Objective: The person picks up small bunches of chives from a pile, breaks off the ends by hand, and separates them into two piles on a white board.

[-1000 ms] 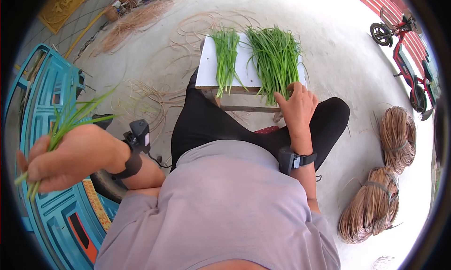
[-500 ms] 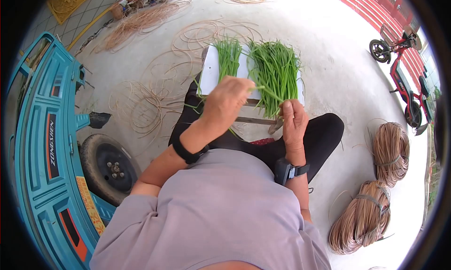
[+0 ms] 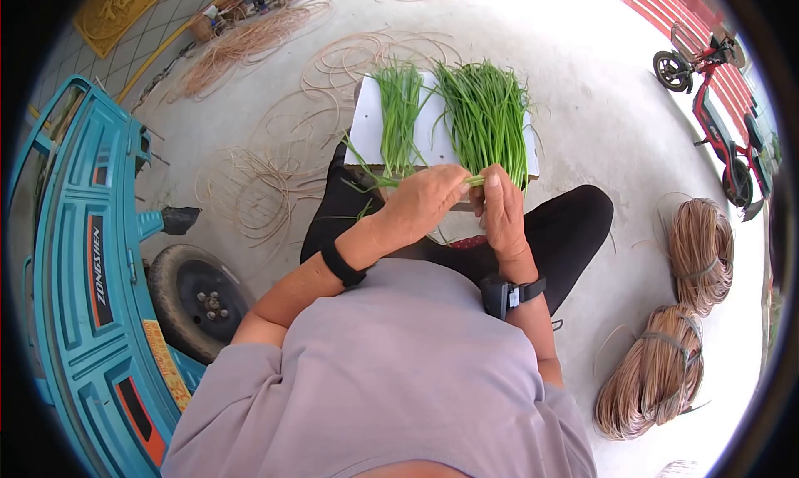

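Observation:
A few green chives [image 3: 475,181] stretch between my two hands above the near edge of a white board [image 3: 366,134]. My left hand [image 3: 424,199] is closed around them, and loose leaves trail out to its left. At the other end of the stalks, my right hand [image 3: 503,216] pinches them between thumb and fingers. Just beyond my right hand lies a large pile of chives [image 3: 487,112] on the board. A smaller bunch of chives [image 3: 400,116] lies on the board's left part, beyond my left hand.
On my left stand a blue vehicle [image 3: 87,270] and its black wheel [image 3: 204,299]. Loose coils of thin cane [image 3: 266,183] spread over the floor ahead. Two tied bundles, one nearer [image 3: 645,382] and one farther [image 3: 701,253], lie at right, with a red scooter [image 3: 716,133] beyond.
My left hand has come down and nearer my right hand, still with stalks between them. My right hand has shifted slightly left. More leaves now show trailing left of my left hand.

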Motion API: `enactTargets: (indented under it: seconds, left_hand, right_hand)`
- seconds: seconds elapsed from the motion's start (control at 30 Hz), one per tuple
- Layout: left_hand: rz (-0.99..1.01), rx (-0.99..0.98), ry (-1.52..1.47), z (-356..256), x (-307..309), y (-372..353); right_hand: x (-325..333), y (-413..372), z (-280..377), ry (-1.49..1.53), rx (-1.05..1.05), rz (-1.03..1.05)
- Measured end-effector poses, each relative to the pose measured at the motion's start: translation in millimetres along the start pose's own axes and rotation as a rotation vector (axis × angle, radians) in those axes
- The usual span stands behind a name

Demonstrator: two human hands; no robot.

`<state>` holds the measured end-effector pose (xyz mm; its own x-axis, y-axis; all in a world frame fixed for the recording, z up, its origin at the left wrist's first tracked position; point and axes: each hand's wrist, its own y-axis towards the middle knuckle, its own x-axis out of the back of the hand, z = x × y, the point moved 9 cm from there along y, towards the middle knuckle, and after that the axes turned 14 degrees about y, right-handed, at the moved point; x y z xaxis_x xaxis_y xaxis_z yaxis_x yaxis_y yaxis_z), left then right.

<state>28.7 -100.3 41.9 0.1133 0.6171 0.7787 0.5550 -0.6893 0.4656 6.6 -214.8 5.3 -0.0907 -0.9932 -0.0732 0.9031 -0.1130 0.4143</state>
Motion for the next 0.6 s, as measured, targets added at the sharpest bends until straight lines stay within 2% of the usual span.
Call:
enactTargets:
  seconds: [0.27,0.33,0.43,0.53,0.6]
  left_hand:
    - [0.097,0.106,0.016,9.4,-8.3,-0.7]
    - [0.077,0.061,0.023,4.9,-6.0,0.2]
    - [0.067,0.055,0.020,2.5,-5.6,-1.6]
    - [0.034,0.077,0.028,2.5,-1.8,-1.1]
    - [0.017,0.092,0.037,4.7,-0.7,-0.6]
  right_hand:
    - [0.1,1.6,-0.3,-0.094,0.010,-0.028]
    - [1.7,0.6,-5.3,-0.052,-0.025,-0.043]
    - [2.1,2.1,-2.0,-0.252,0.093,-0.037]
    - [1.1,-0.3,3.4,-0.276,0.126,-0.029]
    - [7.1,1.6,5.7,-0.189,0.131,-0.118]
